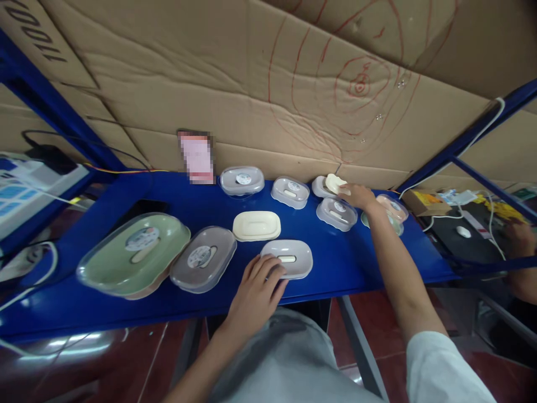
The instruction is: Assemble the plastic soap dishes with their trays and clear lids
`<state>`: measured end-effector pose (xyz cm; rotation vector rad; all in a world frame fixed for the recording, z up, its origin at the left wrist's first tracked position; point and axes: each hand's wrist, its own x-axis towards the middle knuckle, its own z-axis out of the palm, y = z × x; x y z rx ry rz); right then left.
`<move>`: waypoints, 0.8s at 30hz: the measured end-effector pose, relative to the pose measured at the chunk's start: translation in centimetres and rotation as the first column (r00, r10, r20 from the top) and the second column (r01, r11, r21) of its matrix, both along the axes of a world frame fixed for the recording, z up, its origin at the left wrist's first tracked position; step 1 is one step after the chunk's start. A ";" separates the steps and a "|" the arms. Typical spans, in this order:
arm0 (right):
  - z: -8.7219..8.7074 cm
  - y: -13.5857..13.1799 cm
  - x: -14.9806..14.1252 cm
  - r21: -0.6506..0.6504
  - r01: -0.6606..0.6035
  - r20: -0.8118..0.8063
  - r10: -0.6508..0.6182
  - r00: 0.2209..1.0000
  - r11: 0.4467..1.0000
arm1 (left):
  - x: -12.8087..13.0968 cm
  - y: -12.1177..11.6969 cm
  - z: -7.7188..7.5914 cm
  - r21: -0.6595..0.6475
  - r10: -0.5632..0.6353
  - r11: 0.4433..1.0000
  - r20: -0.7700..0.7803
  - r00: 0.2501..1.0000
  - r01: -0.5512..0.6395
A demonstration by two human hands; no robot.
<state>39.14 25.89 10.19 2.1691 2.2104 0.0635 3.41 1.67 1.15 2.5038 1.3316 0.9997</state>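
Observation:
My left hand (pixel 259 277) is closed over the left end of a small grey oval box (pixel 302 259) near the table's front edge. A cream bar lies in a slot in the middle of that box. My right hand (pixel 359 196) reaches to the back right and pinches a cream wavy-edged piece (pixel 334 183), its fingertips partly hidden. This piece is over a grey lidded box (pixel 319 187), and whether they touch I cannot tell. Just below stands another grey box with a clear lid (pixel 337 214). A cream oval tray (pixel 257 225) lies behind my left hand.
On the blue table (pixel 327 268) stand a large green box (pixel 121 252), a grey lidded box (pixel 203 260), two smaller grey ones at the back (pixel 242 181), and pink and green boxes (pixel 392 208) beyond my right forearm. A cardboard wall (pixel 235 101) closes the back. Another person's hand (pixel 520 238) shows far right.

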 end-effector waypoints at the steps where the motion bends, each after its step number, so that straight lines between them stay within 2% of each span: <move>1: 0.0 -0.2 0.1 0.010 0.020 0.016 -0.020 1.000 1.000 | 0.0 0.0 0.0 0.002 0.001 1.000 0.002 1.000 -0.001; 4: 0.0 -0.6 -0.6 0.073 0.007 0.046 -0.011 0.999 0.997 | 0.1 0.0 0.1 0.005 0.007 1.000 0.000 1.000 -0.007; 7: -0.3 -0.3 -2.6 0.130 -0.100 0.054 0.094 0.994 0.986 | 0.1 0.0 0.1 0.011 0.003 1.000 -0.013 1.000 -0.003; 11: -1.0 0.7 -6.3 0.136 -0.237 0.080 0.228 0.970 0.962 | 0.1 0.0 0.1 0.010 0.008 1.000 -0.030 1.000 -0.008; 14: -1.3 1.2 -8.1 0.132 -0.289 0.120 0.275 0.954 0.948 | 0.1 -0.1 0.0 0.009 0.010 1.000 -0.029 1.000 -0.009; 19: -1.5 1.8 -8.6 0.098 -0.271 0.191 0.249 0.949 0.957 | 0.1 -0.1 -0.1 0.023 0.000 1.000 -0.026 1.000 0.000; 24: -2.7 4.1 -9.1 -0.028 -0.168 0.216 0.170 0.961 0.985 | 0.0 -0.1 -0.1 0.018 0.002 1.000 -0.029 1.000 -0.002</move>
